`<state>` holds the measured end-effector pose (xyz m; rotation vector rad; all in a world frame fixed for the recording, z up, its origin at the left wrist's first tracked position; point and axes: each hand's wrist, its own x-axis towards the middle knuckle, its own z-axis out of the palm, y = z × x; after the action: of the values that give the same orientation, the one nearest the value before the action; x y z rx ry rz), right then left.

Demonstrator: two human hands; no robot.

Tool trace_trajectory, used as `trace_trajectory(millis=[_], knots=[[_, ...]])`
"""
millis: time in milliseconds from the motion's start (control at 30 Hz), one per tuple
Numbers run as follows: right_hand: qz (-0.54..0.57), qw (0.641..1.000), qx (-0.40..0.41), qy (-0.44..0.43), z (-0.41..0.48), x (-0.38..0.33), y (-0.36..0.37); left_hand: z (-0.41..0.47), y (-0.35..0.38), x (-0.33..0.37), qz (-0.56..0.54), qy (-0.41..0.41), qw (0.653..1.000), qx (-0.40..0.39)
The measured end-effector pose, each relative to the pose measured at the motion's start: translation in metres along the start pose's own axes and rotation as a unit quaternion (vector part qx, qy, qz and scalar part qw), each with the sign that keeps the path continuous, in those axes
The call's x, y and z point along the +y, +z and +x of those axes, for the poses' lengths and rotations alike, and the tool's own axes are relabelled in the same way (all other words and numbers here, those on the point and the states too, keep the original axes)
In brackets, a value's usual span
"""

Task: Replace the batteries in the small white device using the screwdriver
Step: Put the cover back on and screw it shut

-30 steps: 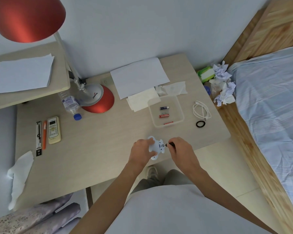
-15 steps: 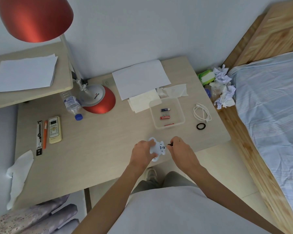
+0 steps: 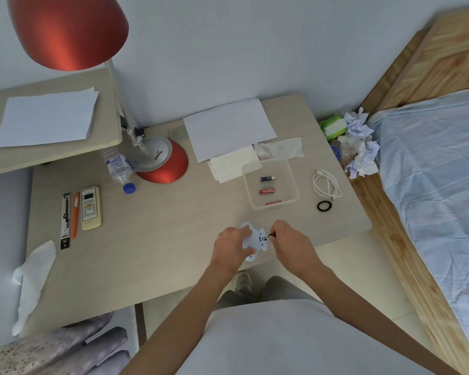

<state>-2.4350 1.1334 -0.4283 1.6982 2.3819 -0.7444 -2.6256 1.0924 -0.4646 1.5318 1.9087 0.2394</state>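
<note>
On a desk [image 3: 160,239], the small white device [image 3: 255,238] is gripped by the left hand [image 3: 232,246], while the screwdriver [image 3: 271,235], pinched by the right hand [image 3: 291,246], is best kept square.

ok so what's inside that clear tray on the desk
Three small batteries lie loose in the clear tray: a blue battery at the back, a red battery mid-tray, a second red battery against the front wall. Nothing covers them.
</note>
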Motion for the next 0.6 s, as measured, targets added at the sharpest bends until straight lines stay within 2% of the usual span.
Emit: trace_trajectory(millis=[200,600], knots=[[-0.01,0.999,-0.008,0.034,0.009,0.004,0.001,0.002,0.002,0.002,-0.006,0.005,1.0,-0.003],[0.014,0.999,0.032,-0.035,0.007,0.012,0.004,0.0,0.001,-0.002,-0.039,-0.001,0.999,-0.004]])
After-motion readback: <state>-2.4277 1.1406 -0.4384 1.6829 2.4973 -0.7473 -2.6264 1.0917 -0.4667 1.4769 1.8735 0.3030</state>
